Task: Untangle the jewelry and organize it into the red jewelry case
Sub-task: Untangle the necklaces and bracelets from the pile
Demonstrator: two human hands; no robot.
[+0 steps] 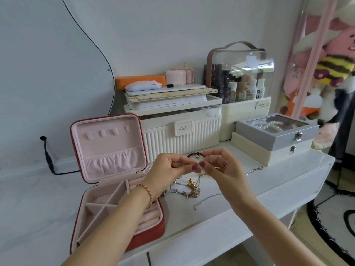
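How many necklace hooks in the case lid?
4, in a row across the upper part of the red jewelry case lid: hook one, hook two, hook three, hook four. None look hidden.

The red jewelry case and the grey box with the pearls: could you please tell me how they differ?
The red jewelry case stands open, its pink compartments showing no jewelry; the grey box is shut, pearls showing through its clear lid. The case sits on the table, while the box is stacked on a cream box. Both are roughly square.
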